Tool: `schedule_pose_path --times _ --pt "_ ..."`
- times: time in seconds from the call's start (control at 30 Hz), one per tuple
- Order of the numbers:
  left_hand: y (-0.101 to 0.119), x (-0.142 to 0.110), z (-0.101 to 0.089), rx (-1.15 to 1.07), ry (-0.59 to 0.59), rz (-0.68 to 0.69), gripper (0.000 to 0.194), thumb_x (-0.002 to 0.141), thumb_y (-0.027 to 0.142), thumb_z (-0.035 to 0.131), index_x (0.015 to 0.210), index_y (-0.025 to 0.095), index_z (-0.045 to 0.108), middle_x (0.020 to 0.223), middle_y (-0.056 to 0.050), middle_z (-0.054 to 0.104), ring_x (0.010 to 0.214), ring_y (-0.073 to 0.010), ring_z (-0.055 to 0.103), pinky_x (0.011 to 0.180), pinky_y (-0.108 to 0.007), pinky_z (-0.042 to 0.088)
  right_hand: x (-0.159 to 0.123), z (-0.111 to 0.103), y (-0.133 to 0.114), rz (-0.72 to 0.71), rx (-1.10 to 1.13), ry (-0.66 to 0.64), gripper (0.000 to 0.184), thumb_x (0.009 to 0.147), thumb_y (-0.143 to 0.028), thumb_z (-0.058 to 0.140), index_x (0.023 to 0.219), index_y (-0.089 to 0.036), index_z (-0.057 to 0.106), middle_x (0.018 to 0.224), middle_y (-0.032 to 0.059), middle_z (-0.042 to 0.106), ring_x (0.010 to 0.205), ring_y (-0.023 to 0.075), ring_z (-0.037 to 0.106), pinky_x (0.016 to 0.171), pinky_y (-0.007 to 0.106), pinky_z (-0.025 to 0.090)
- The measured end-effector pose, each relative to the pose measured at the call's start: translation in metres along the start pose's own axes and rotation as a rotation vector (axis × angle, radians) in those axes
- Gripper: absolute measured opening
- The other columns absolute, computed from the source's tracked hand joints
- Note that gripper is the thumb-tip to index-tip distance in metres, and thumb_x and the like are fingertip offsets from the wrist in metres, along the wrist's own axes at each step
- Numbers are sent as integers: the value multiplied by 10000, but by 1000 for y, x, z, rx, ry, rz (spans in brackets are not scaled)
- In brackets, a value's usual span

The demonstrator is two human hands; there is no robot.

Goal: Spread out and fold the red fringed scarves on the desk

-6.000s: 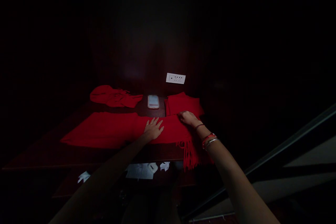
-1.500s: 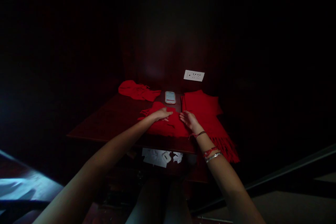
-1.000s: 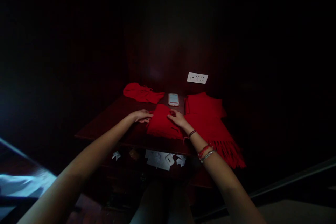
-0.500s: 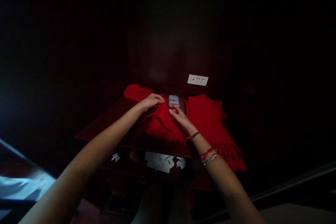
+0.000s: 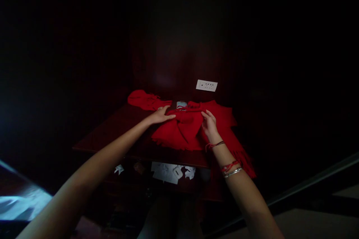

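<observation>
A red fringed scarf lies bunched and partly folded on the dark wooden table. My left hand grips its upper left edge with the fingers closed on the cloth. My right hand holds the upper right part of the same scarf, fingers curled into the fabric; that wrist wears bracelets. A lifted fold of the scarf stretches between the two hands and covers most of a white phone.
A crumpled red scarf lies at the table's back left. A folded red scarf sits at the right, its fringe over the edge. A white socket plate is on the wall. White paper scraps lie below.
The long scarf has been folded up into a compact bundle. In the last half second both hands lifted its far edge and drew it right, over the phone and onto the folded scarf.
</observation>
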State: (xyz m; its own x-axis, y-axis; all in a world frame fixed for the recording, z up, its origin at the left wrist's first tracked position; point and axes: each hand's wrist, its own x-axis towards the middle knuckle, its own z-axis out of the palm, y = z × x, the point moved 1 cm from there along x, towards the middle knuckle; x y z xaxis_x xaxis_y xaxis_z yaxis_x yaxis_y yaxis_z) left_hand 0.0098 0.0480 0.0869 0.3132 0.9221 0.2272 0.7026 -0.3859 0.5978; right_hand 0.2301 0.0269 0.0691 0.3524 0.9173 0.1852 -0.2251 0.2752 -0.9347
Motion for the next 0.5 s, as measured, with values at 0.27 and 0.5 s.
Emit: schedule_pose_path --times 0.27,0.5 --pt "-21 -24 27 250 -147 -174 945 638 410 584 1333 118 15 1322 -216 214 1204 -298 240 930 -349 274 2 -27 9 -43 -780 140 562 561 -195 565 1104 -132 433 1119 140 454 1047 254 416 856 362 347" --pt "-33 -16 31 177 -170 -376 927 659 435 568 1323 69 36 1240 -219 377 1123 -271 390 863 -294 349 -8 28 32 -219 -1347 -438 644 625 -379 598 1203 -209 368 1202 128 428 1124 288 343 895 487 243"
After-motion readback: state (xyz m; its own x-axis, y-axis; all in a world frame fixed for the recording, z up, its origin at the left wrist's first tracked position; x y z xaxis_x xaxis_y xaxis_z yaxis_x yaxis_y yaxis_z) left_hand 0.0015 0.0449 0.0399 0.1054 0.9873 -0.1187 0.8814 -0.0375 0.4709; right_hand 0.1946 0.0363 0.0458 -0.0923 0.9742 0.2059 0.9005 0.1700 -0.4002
